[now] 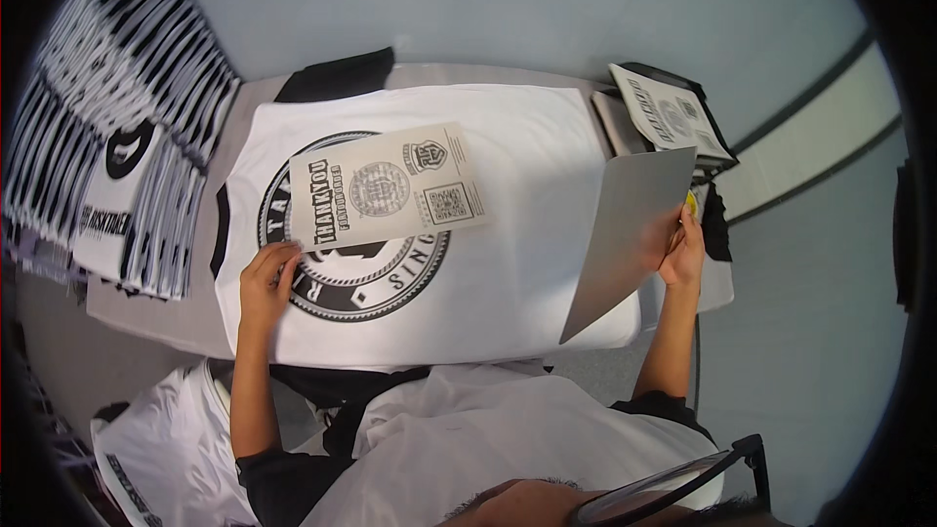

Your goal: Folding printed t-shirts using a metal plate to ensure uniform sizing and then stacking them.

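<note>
A white T-shirt with black sleeves point(527, 271) lies spread over the table, a round black print on its front. My left hand point(271, 282) pinches the near left corner of a printed paper sheet point(388, 190), which lies over part of that print. On the right, my right hand point(682, 245) grips the edge of a thin grey flat board point(629, 227), held tilted above the shirt's right end. The board hides part of the shirt there.
Tall stacks of folded shirts point(124, 51) stand at the table's left end. At the back right, a dark tray point(721, 143) holds more printed sheets point(666, 106). A white garment point(168, 446) hangs or lies below left. A grey wall rises behind the table point(468, 75).
</note>
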A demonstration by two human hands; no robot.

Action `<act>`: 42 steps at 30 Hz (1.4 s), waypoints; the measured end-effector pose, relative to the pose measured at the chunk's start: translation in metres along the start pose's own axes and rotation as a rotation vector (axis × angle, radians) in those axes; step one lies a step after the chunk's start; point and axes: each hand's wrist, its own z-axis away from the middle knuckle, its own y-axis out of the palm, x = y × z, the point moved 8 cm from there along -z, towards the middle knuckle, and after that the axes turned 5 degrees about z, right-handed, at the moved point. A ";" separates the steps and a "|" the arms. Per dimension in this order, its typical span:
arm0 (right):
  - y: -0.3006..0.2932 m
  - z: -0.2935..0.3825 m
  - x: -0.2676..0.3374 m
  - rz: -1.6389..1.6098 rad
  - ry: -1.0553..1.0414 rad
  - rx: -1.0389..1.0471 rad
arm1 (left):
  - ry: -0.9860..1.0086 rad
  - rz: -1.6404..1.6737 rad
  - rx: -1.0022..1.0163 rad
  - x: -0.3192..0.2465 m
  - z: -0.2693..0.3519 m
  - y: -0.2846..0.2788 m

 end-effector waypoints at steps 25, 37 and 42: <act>0.126 -0.029 -0.098 -0.469 0.256 0.384 | -0.168 -0.038 -0.093 0.050 0.042 -0.038; 0.129 -0.034 -0.097 -0.337 0.269 0.262 | -0.166 -0.048 -0.045 0.047 0.043 -0.042; 0.145 -0.035 -0.096 -0.369 0.263 0.274 | -0.179 -0.040 -0.038 0.047 0.044 -0.042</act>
